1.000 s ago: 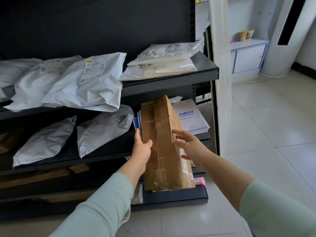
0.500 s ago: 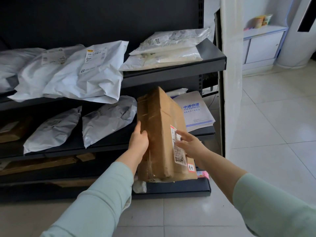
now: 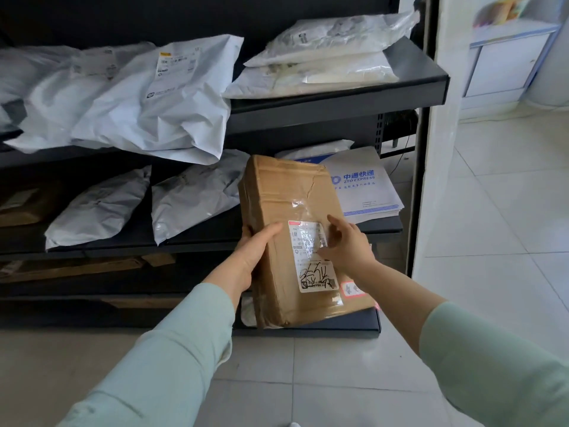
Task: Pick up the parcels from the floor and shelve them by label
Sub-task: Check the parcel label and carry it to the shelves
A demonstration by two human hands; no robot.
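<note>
A brown cardboard parcel [image 3: 286, 204] wrapped in clear tape is held up in front of the dark shelving unit [image 3: 338, 101], its white shipping label [image 3: 311, 257] facing me. My left hand [image 3: 249, 257] grips the parcel's left edge, thumb across the front. On the right side my right hand [image 3: 345, 245] rests against the label with fingers spread. The parcel's lower end hangs just above the bottom shelf [image 3: 338, 326].
Grey and white poly mailers [image 3: 147, 97] fill the top shelf, with two more [image 3: 101, 204] on the middle shelf. White ZTO Express envelopes [image 3: 363, 186] lie at the middle shelf's right end. Flat cardboard pieces [image 3: 77, 268] sit lower left. A white pillar [image 3: 443, 149] stands right; tiled floor [image 3: 492, 241] beyond.
The parcel has turned from edge-on so that its labelled face points at me. My right hand slid onto the label and my left hand stayed on the left edge.
</note>
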